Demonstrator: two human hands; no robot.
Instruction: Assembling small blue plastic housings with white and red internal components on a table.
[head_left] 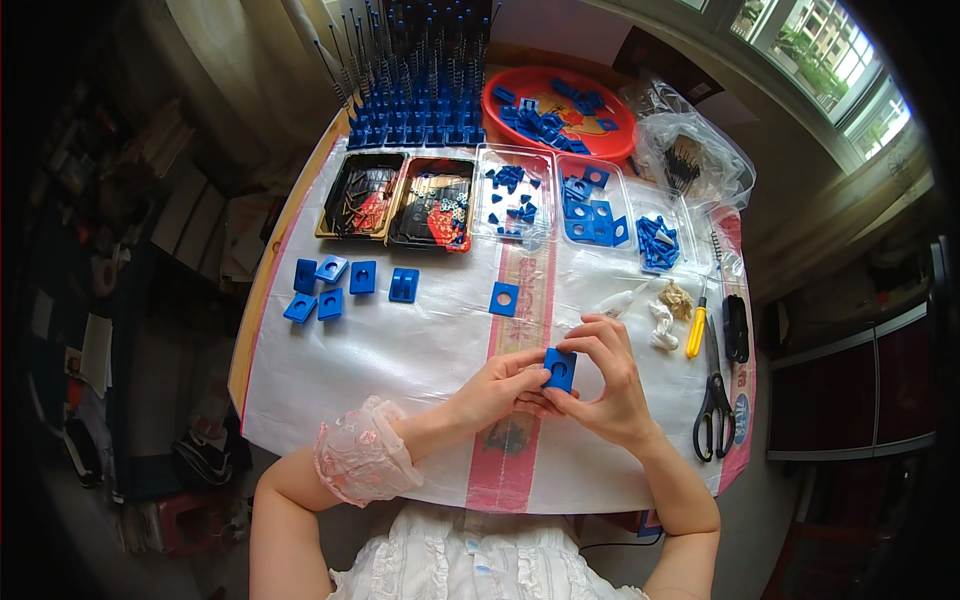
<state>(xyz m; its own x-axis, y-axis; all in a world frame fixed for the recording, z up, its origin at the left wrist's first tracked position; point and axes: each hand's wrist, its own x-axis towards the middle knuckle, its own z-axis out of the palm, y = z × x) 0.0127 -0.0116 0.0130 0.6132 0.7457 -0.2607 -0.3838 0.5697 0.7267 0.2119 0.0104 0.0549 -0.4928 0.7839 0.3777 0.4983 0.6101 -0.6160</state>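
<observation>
Near the front middle of the table, I hold a blue plastic block with a round hole (559, 371) between both hands. My left hand (508, 384) grips its left side, thumb on the face and fingers beneath. On its right, my right hand (608, 382) pinches the top and bottom edges with curved fingers. Just beyond lies a single blue square plate with a hole (504, 299). To the left rest several similar blue blocks (331, 304), and one ridged blue piece (404, 286) stands beside them.
Behind are black trays of small metal parts (360, 196), clear boxes of blue parts (515, 200) and a red basin (618, 125). A rack of spring-topped blue pieces (415, 130) stands at the back. Black scissors (713, 415) and a yellow-handled tool (696, 330) lie right.
</observation>
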